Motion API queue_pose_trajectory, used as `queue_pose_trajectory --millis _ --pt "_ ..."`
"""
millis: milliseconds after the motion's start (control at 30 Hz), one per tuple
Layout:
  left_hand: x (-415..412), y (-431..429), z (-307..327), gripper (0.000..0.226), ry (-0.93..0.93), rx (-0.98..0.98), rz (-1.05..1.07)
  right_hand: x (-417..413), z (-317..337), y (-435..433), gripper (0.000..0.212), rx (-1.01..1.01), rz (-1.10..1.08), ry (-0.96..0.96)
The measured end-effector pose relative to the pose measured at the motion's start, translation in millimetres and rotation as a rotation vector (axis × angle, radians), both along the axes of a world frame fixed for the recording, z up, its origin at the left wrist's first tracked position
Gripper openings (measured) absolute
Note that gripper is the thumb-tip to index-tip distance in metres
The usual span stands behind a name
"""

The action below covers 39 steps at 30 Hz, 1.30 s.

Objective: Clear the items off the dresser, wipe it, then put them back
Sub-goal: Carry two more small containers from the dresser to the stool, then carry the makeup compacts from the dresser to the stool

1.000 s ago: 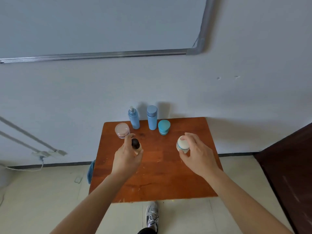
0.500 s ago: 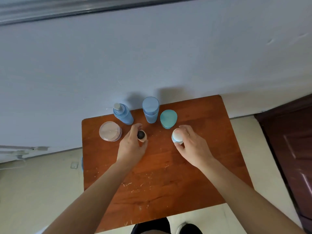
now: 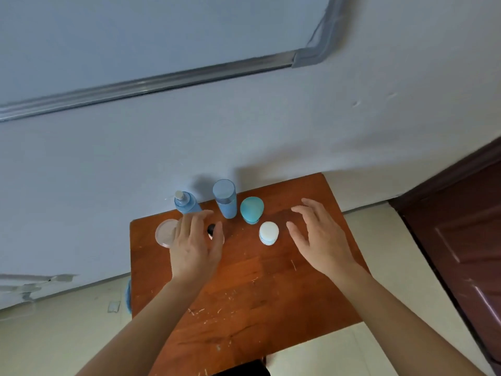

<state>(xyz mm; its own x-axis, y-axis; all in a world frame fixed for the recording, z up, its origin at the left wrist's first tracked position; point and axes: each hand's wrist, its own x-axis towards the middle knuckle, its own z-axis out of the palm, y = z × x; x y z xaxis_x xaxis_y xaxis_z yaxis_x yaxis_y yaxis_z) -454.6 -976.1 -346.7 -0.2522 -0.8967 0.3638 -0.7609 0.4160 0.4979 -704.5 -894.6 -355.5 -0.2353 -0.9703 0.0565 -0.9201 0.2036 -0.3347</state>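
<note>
On the counter point(image 3: 244, 294) by the wall point(image 3: 271, 131), we hold both hands with fingers spread, gripping nothing, our left hand point(image 3: 193, 248) loosely around the small dark-capped bottle point(image 3: 211, 229), our right hand point(image 3: 320, 237) just beside the white jar point(image 3: 269, 233).

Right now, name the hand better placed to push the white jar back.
Right. The right hand lies open just beside the jar; the left hand is farther off, at the black-capped bottle.

All at the tabletop's point(image 3: 244, 280) back edge
Spray bottle point(image 3: 187, 204), tall bottle point(image 3: 225, 199), rounded pot point(image 3: 251, 209) left to right; small jar point(image 3: 268, 233) before the pot.
</note>
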Motion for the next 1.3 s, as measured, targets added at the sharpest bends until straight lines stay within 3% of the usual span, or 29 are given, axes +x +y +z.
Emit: queue_pose_trajectory --millis 233,333,500,667,867,1067,1300 --pt "-97 55 90 0.048 0.024 -0.155 -0.302 -63 82 124 0.042 -0.262 -0.194 0.079" --pt "-160 111 128 0.061 -0.028 -0.224 -0.475 -95 110 218 0.045 -0.379 -0.351 0.164" --pt "-266 252 171 0.068 -0.060 -0.292 -0.739 -137 147 409 0.058 -0.392 -0.684 0.348" --pt "-349 419 185 0.067 -0.068 -0.360 -1.025 -142 160 599 0.063 -0.348 -1.032 0.462" --pt "-402 610 181 0.061 -0.048 -0.452 -1.403 -105 145 780 0.068 -0.289 -1.363 0.441" --pt "-447 758 149 0.063 -0.085 -0.494 -1.718 -84 112 910 0.069 -0.187 -1.656 0.375" --pt "-511 897 111 0.064 -0.136 -0.429 -1.915 -113 91 1034 0.074 0.098 -1.872 0.293"
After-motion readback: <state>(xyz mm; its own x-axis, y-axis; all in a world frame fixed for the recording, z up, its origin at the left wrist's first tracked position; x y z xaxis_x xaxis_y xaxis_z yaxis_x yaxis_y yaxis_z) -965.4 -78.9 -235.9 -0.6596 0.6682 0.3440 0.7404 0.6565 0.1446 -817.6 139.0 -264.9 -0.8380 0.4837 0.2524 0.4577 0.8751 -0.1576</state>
